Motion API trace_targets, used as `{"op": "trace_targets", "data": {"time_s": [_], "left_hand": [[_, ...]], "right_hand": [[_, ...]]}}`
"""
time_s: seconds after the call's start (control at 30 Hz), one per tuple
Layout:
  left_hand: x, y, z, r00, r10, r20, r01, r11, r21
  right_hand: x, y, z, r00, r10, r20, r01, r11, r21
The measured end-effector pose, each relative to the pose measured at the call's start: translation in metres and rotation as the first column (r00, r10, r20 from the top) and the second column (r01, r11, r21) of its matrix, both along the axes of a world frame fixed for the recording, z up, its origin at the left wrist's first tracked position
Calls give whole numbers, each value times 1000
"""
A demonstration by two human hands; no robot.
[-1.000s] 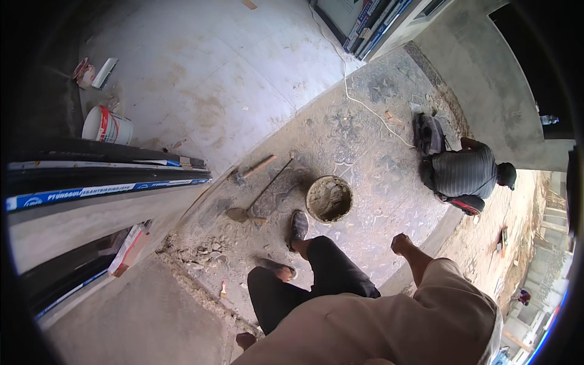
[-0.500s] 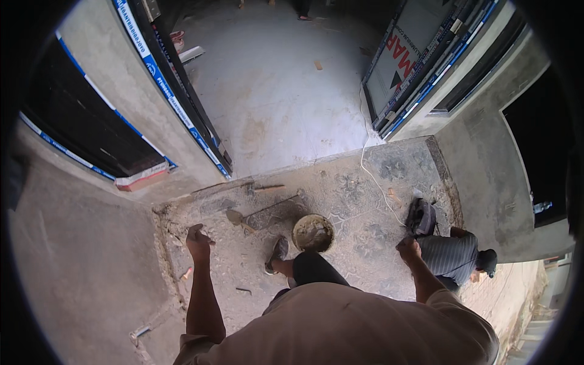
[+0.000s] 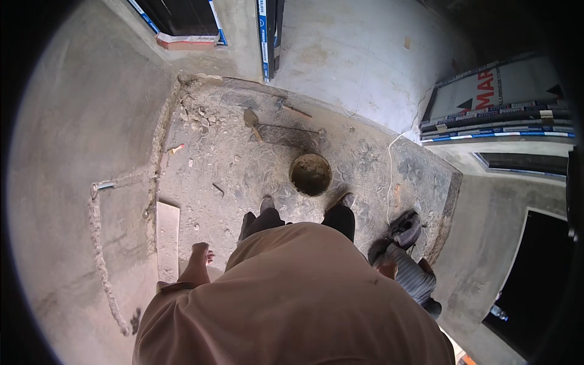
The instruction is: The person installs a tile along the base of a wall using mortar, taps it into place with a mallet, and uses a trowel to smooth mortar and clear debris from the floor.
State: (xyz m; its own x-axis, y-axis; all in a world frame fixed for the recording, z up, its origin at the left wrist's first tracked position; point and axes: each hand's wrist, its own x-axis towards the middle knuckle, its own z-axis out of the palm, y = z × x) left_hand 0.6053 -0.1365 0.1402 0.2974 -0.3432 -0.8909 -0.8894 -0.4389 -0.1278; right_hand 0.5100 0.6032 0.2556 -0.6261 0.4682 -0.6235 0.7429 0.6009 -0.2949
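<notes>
My left hand point(image 3: 201, 253) hangs low at my left side, fingers loosely bent and a little apart, with nothing visible in it. Beside it a pale flat board point(image 3: 168, 234) lies along the wall's foot. My right hand is out of sight. Ahead of my feet stands a round bucket point(image 3: 310, 175) with a rough, mortar-coated inside. Beyond it, a trowel point(image 3: 250, 118) rests on the dusty patterned floor. A small orange-handled tool point(image 3: 176, 149) lies by the left edge, and a short dark bent rod point(image 3: 218, 190) is nearer to me.
A co-worker in a striped grey shirt point(image 3: 413, 275) crouches at right, beside a dark bag-like object point(image 3: 406, 230). A white cable point(image 3: 389, 161) runs across the floor. Rubble point(image 3: 198, 115) is heaped at far left. Framed panels point(image 3: 496, 100) stand at the far right.
My view has turned and shifted, so the bucket and doorway appear differently placed. Both my feet now stand before the bucket. My left hand is lower, and my right hand has left the view.
</notes>
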Motion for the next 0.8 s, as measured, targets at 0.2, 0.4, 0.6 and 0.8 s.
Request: {"op": "trace_targets", "data": {"time_s": [0.2, 0.4, 0.6, 0.8], "left_hand": [[-175, 99, 9, 899, -169, -403, 142, 985, -95], [-319, 246, 80, 639, -379, -669, 239, 925, -296], [-323, 373, 81, 627, -445, -639, 331, 895, -299], [-248, 411, 55, 594, -657, -465, 546, 753, -367]], "right_hand": [[-57, 168, -48, 633, 629, 452, -772, 558, 306], [-235, 280, -29, 989, 24, -147, -28, 999, -25], [-389, 366, -21, 951, 90, -296, -107, 993, -41], [-470, 341, -40, 985, -108, -132, 66, 954, -293]]}}
